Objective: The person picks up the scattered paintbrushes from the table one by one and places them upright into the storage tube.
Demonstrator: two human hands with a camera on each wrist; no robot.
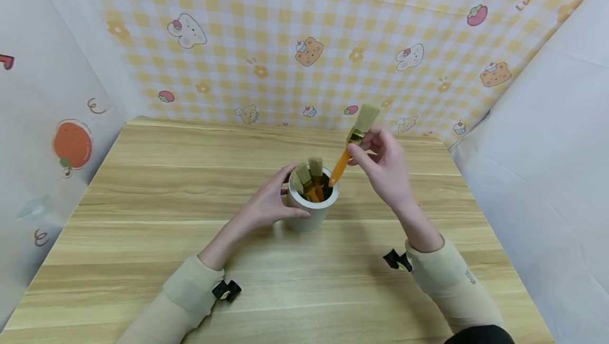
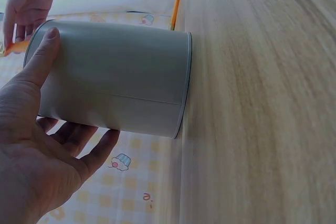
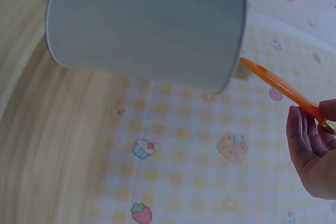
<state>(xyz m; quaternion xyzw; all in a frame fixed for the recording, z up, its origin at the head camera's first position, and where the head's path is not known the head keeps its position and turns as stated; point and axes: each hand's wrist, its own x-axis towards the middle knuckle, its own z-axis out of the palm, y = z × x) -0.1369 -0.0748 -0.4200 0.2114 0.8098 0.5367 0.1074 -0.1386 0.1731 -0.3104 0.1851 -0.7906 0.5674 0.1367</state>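
A light grey cylindrical cup (image 1: 306,222) stands upright on the wooden table, with several flat paintbrushes (image 1: 315,167) in it, bristles up. My left hand (image 1: 266,204) grips the cup from the left near its rim, thumb along the near side and fingers round the far side. In my right hand (image 1: 386,172), thumb and fingers pinch another paintbrush (image 1: 340,165) near its metal band. Its bristles point up and its orange handle slants down to the left, the tip right at the cup's rim in the head view. The right wrist view shows this orange handle (image 3: 283,87) beside the cup's mouth.
A slim orange thing (image 2: 177,3) lies on the table beyond the cup, mostly hidden behind my right wrist in the head view. A yellow checked cloth (image 1: 276,85) hangs along the back, with white panels (image 1: 533,138) at both sides.
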